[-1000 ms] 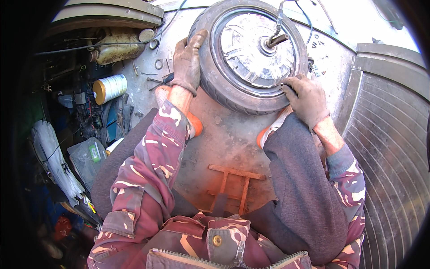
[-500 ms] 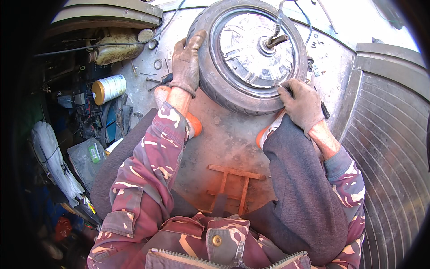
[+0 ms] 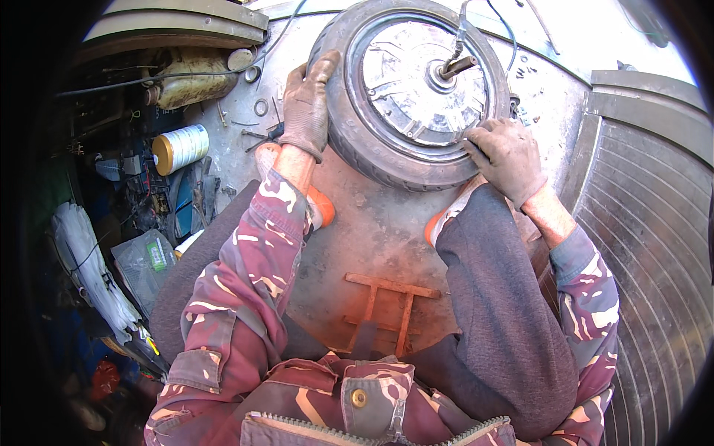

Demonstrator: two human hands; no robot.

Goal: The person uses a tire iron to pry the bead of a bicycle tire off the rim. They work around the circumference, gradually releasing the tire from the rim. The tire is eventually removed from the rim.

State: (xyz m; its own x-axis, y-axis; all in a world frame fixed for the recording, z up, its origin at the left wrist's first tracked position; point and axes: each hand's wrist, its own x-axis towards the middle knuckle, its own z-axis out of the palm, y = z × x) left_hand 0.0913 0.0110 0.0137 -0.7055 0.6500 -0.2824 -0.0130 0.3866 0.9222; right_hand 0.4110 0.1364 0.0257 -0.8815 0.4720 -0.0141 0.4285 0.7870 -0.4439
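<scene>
A scooter wheel with a black tyre and a silver hub motor cover leans tilted on the floor ahead of me. Its axle sticks out of the hub, with a cable running upward from it. My left hand, in a worn grey glove, grips the tyre's left side. At the lower right of the rim my gloved right hand has its thumb and fingers pinched together against the cover's edge. Whatever lies between those fingertips is too small and covered to make out.
On the left lie a white spool, a dirty cylindrical container, a metal ring and tools by my foot. A ridged metal panel stands on the right. A rusty orange frame lies between my legs.
My right hand has shifted slightly right and along the rim, its wrist and elbow swinging outward. The wheel has turned a little under my hands; my left hand keeps its hold.
</scene>
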